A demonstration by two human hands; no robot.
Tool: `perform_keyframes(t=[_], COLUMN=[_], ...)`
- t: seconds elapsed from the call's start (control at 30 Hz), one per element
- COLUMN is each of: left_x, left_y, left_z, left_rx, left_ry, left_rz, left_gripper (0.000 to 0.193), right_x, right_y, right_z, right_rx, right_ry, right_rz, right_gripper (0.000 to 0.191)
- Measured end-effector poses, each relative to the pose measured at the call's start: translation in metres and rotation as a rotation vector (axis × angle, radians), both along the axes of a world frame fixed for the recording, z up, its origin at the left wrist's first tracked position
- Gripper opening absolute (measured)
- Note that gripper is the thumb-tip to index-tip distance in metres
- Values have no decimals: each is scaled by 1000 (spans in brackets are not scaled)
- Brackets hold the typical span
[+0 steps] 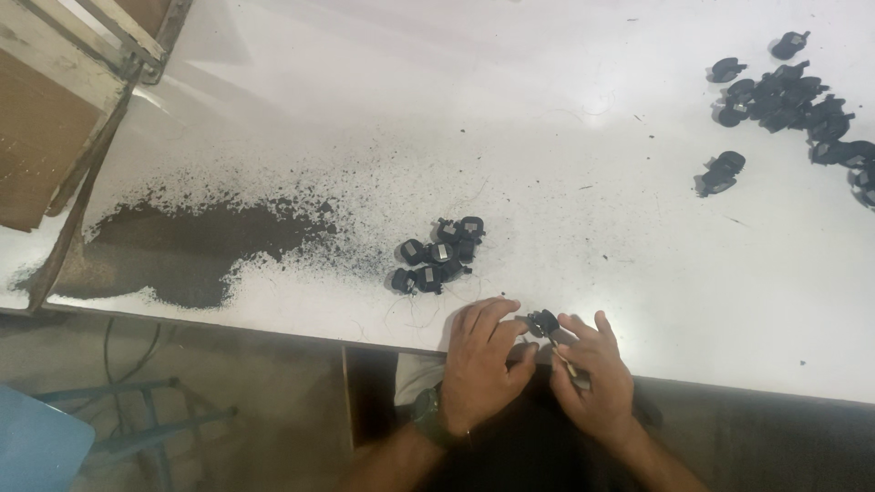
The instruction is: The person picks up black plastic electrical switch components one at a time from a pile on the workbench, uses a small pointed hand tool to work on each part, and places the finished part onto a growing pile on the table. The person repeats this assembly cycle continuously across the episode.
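Note:
At the near edge of the white table [565, 182], my left hand [483, 360] and my right hand [591, 374] meet around one small black plastic part [543, 322]. The left fingertips pinch the part. My right hand grips a thin tool [563, 363] whose tip touches the part. A black watch sits on my left wrist [428, 412]. A small heap of similar black parts [439, 255] lies just beyond my left hand.
A larger scatter of black parts [793, 100] lies at the far right of the table. Dark powder [182, 246] spreads over the table's left side. A wooden frame with cardboard [64, 109] leans at the far left. A blue stool [36, 442] stands below left.

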State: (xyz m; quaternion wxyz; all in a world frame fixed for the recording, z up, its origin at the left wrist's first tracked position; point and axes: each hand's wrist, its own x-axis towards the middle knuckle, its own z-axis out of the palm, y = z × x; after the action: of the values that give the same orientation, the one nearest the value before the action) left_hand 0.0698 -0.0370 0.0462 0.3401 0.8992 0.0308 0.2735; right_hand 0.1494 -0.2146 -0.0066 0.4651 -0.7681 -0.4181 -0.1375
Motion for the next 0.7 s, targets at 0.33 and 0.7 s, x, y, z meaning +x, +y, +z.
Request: perform_keyframes(t=[0.33, 0.7], left_x=[9, 16], left_y=[-1, -3], left_z=[-3, -3], left_rx=[6, -15], left_ry=[-17, -36], left_rz=[14, -8], left_gripper=[18, 13], right_x=[2, 3], right_y=[2, 3], right_z=[-5, -5], right_rx=[-48, -121], right_ry=[-25, -36], right_rz=[37, 20], right_gripper=[37, 39])
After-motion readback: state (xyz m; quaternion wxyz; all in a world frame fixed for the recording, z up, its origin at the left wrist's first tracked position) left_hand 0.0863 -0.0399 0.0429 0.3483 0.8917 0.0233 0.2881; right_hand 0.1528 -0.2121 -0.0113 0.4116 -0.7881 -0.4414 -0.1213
